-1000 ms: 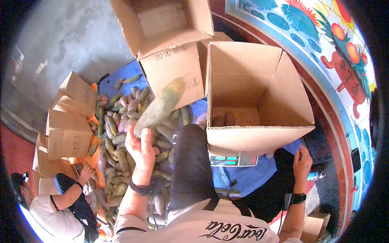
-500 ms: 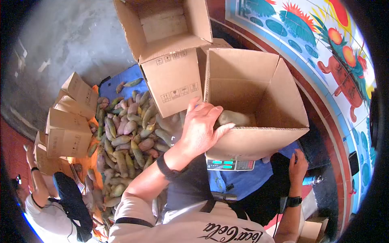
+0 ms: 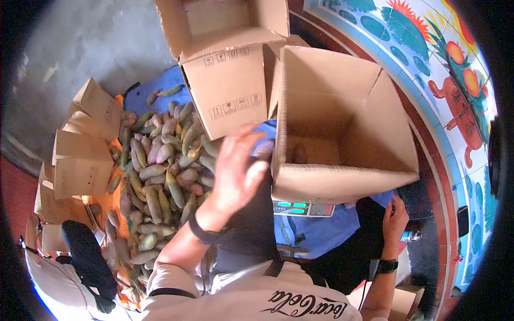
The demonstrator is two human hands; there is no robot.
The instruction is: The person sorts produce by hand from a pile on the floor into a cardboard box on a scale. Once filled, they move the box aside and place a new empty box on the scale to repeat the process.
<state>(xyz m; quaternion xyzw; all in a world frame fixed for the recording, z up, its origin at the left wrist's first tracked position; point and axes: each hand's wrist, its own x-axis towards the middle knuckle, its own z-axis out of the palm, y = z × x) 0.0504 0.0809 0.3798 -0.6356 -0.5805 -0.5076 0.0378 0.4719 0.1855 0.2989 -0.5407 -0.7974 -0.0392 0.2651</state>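
Cardboard open box [image 3: 348, 123], plain brown and matte, square with flaps up, sits on a flat scale [image 3: 302, 208] with lit green digits. Two or three pieces of produce [image 3: 299, 155] lie dim on the box floor. Left hand [image 3: 238, 166] is motion-blurred just outside the box's near-left corner, grip released, fingers spread, palm empty, not touching the box as far as the blur shows. Right hand [image 3: 395, 219] lies on a dark trouser leg, grip loose, holding nothing, with a black watch at the wrist. A pile [image 3: 160, 171] of smooth oblong green, yellow and purplish pieces lies on an orange sheet to the left. Second printed box [image 3: 225, 101] stands behind. Folded boxes [image 3: 80, 160] are stacked far left. Blue cloth [image 3: 321, 235] lies wrinkled under the scale.
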